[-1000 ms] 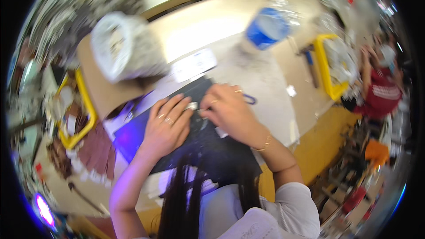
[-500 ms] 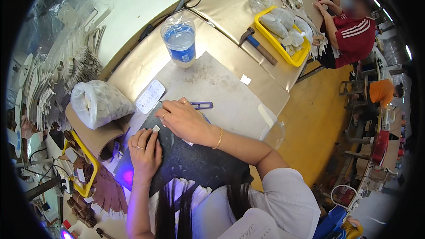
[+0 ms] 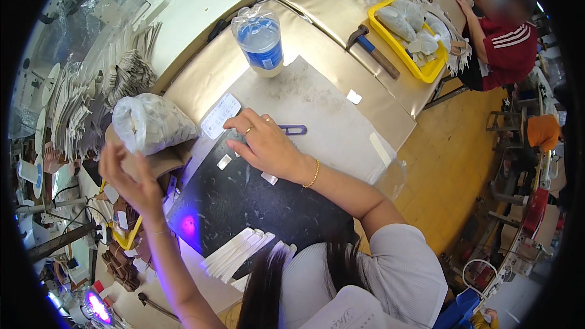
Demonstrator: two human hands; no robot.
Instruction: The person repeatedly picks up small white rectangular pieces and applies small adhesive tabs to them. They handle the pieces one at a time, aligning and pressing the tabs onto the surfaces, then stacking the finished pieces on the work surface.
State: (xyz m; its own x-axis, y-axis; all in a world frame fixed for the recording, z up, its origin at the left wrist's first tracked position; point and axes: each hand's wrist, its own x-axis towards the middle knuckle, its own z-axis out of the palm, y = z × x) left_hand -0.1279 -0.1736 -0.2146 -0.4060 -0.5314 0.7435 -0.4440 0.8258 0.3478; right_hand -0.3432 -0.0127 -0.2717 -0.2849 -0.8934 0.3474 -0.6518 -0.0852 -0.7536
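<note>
My left hand (image 3: 131,183), smeared a little by motion, is raised with its fingers apart beside a clear plastic bag of pale pieces (image 3: 164,127). The bag rests on a brown cardboard tube (image 3: 177,161). Over the black mat (image 3: 262,219), my right hand (image 3: 268,146) has thumb and index finger spread, with nothing visible between them. One small whitish rectangular piece (image 3: 224,161) lies on the mat by its thumb, and another small piece (image 3: 269,178) lies under its wrist. Just past the right hand's knuckles is a purple-handled tool (image 3: 296,129), partly hidden. A written white card (image 3: 220,116) lies beyond the fingertips.
White strips (image 3: 237,254) lie at the mat's near edge. A bottle (image 3: 261,45) stands at the back, with a hammer (image 3: 372,52) and a yellow tray (image 3: 432,73) to its right. Bundled strips (image 3: 131,73) fill the left. A person in red (image 3: 512,49) sits far right.
My left hand has left the mat and moved left toward the bag, uncovering the small piece. My right hand's fingers have spread. The view has shifted, and white strips now show more fully.
</note>
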